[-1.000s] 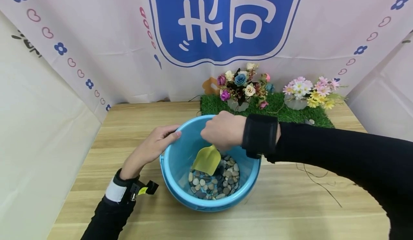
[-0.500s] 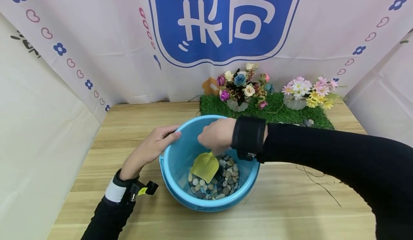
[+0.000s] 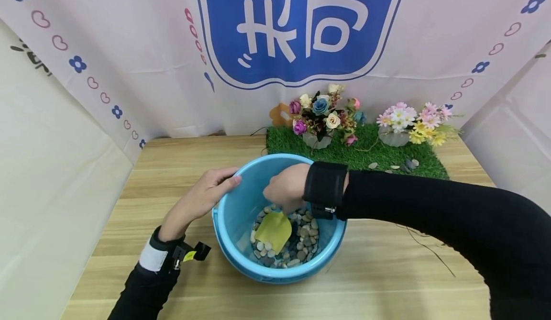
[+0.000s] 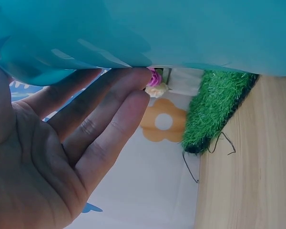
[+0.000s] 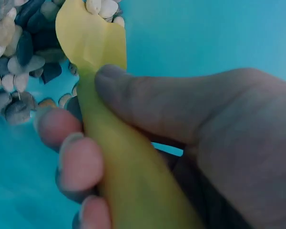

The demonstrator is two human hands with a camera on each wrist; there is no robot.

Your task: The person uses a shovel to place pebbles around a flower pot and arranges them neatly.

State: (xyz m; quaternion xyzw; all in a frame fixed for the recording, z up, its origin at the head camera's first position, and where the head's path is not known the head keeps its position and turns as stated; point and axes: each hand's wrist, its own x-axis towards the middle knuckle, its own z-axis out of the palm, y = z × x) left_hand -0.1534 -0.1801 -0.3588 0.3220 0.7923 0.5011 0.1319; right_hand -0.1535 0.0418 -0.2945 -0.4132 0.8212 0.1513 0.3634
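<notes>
A light-blue bucket stands on the wooden table with grey, white and tan pebbles at its bottom. My left hand holds the bucket's left rim, thumb over the edge and the fingers along the outer wall. Inside the bucket, my right hand grips a small yellow shovel by its handle. The right wrist view shows the thumb lying along the handle and several fingers wrapped round it. In both views the shovel's blade points down among the pebbles, its tip next to some white ones.
Behind the bucket lies a green turf mat bearing a mixed rose bouquet, a daisy bunch and a few loose stones. A printed cloth hangs at the back. Thin dark strands lie on the table at right.
My right hand has moved left and lower into the bucket, bringing the shovel's blade down among the pebbles. More stones on the turf are uncovered by the arm. The left hand has stayed put.
</notes>
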